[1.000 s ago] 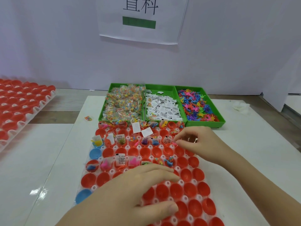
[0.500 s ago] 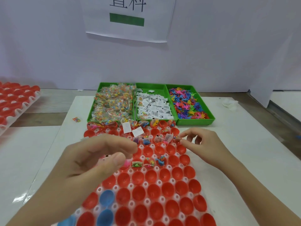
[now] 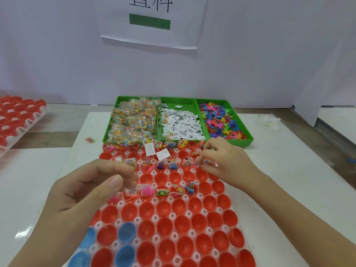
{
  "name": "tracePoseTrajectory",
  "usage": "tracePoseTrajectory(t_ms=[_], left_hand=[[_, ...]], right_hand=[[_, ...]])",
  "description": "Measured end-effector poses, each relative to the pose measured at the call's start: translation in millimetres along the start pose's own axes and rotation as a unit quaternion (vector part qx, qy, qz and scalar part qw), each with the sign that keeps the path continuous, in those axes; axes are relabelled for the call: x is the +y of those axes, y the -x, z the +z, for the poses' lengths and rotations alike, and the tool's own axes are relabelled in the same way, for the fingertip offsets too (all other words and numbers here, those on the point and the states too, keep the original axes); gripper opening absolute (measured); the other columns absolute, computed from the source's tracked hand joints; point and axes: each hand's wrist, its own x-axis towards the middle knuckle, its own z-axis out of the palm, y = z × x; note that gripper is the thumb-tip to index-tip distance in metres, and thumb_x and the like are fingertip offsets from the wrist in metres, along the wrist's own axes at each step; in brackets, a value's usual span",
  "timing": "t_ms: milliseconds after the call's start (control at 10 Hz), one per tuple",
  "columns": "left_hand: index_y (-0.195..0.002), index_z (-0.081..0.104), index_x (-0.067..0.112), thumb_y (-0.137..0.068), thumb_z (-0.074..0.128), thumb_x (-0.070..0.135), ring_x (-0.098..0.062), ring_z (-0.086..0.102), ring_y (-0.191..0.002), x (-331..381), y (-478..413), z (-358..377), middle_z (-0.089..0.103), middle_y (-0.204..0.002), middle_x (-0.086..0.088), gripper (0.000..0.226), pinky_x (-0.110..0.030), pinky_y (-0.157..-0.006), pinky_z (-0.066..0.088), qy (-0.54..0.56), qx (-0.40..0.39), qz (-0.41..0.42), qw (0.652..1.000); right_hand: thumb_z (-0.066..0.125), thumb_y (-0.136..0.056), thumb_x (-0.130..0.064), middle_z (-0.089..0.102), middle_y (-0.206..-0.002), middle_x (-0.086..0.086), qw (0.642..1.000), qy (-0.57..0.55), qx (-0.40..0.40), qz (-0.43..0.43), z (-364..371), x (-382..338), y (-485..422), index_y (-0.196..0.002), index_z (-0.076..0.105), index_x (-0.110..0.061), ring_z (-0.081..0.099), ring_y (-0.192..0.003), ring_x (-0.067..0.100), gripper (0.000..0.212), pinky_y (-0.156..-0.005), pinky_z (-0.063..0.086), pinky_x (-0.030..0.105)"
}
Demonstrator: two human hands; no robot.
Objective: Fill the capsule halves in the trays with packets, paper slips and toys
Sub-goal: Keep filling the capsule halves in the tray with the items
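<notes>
A white tray [image 3: 189,214] of red capsule halves [image 3: 163,209], with a few blue ones [image 3: 126,231] at the near left, lies in front of me. Its far rows hold packets, slips and toys; the near rows are bare. Behind it stand three green bins: bead packets [image 3: 133,120], paper slips [image 3: 181,126] and coloured toys [image 3: 221,122]. My left hand [image 3: 92,189] hovers over the tray's left side, fingers loosely curled, with nothing visible in it. My right hand [image 3: 227,160] pinches a small packet [image 3: 198,163] at a capsule half near the right end of a far row.
A second tray of red halves [image 3: 17,120] sits on the far left. One loose packet [image 3: 90,139] lies on the table left of the bins. A crumpled white piece [image 3: 270,122] lies at the far right. A paper sign [image 3: 152,20] hangs on the wall behind.
My left hand rose off the near part of the tray and now hovers higher. My right hand stayed at the same far row, fingers still pinched.
</notes>
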Motion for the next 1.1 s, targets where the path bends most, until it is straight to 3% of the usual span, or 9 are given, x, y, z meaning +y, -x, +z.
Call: tracePoseTrajectory(t_ms=[100, 200, 300, 400, 500, 700, 900, 1000, 1100], left_hand=[[-0.101, 0.074, 0.026, -0.071, 0.071, 0.064, -0.018, 0.072, -0.089, 4.9, -2.4, 3.8, 0.075, -0.095, -0.001, 0.049, -0.033, -0.073, 0.059, 0.006, 0.033, 0.005, 0.999], [-0.087, 0.076, 0.024, -0.068, 0.068, 0.041, -0.017, 0.072, -0.076, 28.4, -0.2, 16.9, 0.074, -0.080, -0.004, 0.028, -0.020, -0.071, 0.057, 0.084, 0.039, 0.041, 0.995], [-0.085, 0.076, 0.023, -0.071, 0.068, 0.034, -0.016, 0.071, -0.074, 31.3, -1.0, 19.8, 0.073, -0.078, -0.004, 0.019, -0.019, -0.070, 0.056, 0.092, 0.057, 0.027, 0.994], [-0.087, 0.076, 0.023, -0.067, 0.077, 0.053, -0.016, 0.072, -0.077, 29.0, -0.4, 19.3, 0.073, -0.082, -0.004, 0.036, -0.024, -0.071, 0.058, 0.107, 0.072, 0.008, 0.992], [-0.091, 0.075, 0.022, -0.060, 0.074, 0.069, -0.019, 0.072, -0.079, 30.9, 0.8, 18.1, 0.074, -0.087, -0.005, 0.057, -0.028, -0.071, 0.059, 0.100, 0.087, -0.005, 0.991], [-0.092, 0.074, 0.022, -0.060, 0.073, 0.071, -0.019, 0.072, -0.080, 32.4, 1.5, 17.5, 0.074, -0.087, -0.005, 0.059, -0.025, -0.071, 0.058, 0.089, 0.081, -0.009, 0.993], [-0.090, 0.075, 0.024, -0.066, 0.071, 0.067, -0.017, 0.071, -0.078, 30.6, 3.3, 18.1, 0.074, -0.084, -0.002, 0.050, -0.021, -0.074, 0.057, 0.087, 0.070, 0.003, 0.994], [-0.087, 0.076, 0.025, -0.076, 0.069, 0.042, -0.014, 0.071, -0.075, 30.4, 2.3, 20.3, 0.073, -0.080, -0.001, 0.022, -0.020, -0.074, 0.056, 0.090, 0.075, 0.002, 0.993], [-0.085, 0.076, 0.027, -0.074, 0.059, 0.025, -0.009, 0.070, -0.073, 35.8, -2.4, 22.5, 0.074, -0.078, 0.001, 0.020, -0.014, -0.070, 0.055, 0.076, 0.065, 0.004, 0.995]], right_hand=[[0.079, -0.076, -0.017, 0.061, -0.088, -0.008, 0.998, -0.058, 0.023, 0.031, -1.6, 2.0, 1.6, -0.078, 0.073, -0.023, 0.056, -0.086, 0.012, 0.009, -0.062, 0.046, 0.027], [0.078, -0.078, -0.012, 0.067, -0.076, -0.013, 0.943, -0.292, 0.074, 0.140, -5.0, -0.4, 5.6, -0.076, 0.070, -0.025, 0.056, -0.067, 0.004, 0.015, -0.058, 0.042, 0.014], [0.078, -0.079, -0.009, 0.068, -0.068, -0.012, 0.882, -0.421, 0.048, 0.206, 0.7, -11.0, 13.1, -0.078, 0.069, -0.021, 0.057, -0.055, 0.001, 0.015, -0.050, 0.043, 0.012], [0.077, -0.079, -0.009, 0.068, -0.067, -0.014, 0.878, -0.419, 0.004, 0.233, 11.0, -19.1, 19.0, -0.081, 0.069, -0.023, 0.059, -0.061, -0.002, 0.016, -0.058, 0.046, 0.012], [0.076, -0.080, -0.012, 0.070, -0.074, -0.008, 0.882, -0.400, 0.012, 0.248, 13.4, -20.6, 17.9, -0.086, 0.072, -0.031, 0.063, -0.070, 0.004, 0.020, -0.069, 0.052, 0.019], [0.075, -0.079, -0.012, 0.069, -0.070, -0.012, 0.893, -0.382, 0.004, 0.238, 19.3, -28.8, 15.3, -0.072, 0.069, -0.027, 0.060, -0.063, -0.002, 0.018, -0.064, 0.047, 0.014], [0.076, -0.079, -0.015, 0.069, -0.068, -0.013, 0.897, -0.378, -0.017, 0.227, 18.5, -30.4, 15.3, -0.074, 0.069, -0.025, 0.059, -0.062, -0.003, 0.013, -0.063, 0.045, 0.013], [0.076, -0.080, -0.016, 0.071, -0.070, -0.014, 0.895, -0.386, -0.035, 0.222, 15.3, -31.6, 16.3, -0.077, 0.069, -0.029, 0.064, -0.066, 0.000, 0.015, -0.066, 0.051, 0.018], [0.075, -0.080, -0.013, 0.068, -0.069, -0.024, 0.903, -0.370, -0.040, 0.214, 15.0, -32.9, 16.9, -0.076, 0.067, -0.031, 0.063, -0.065, -0.006, 0.020, -0.063, 0.047, 0.011]])
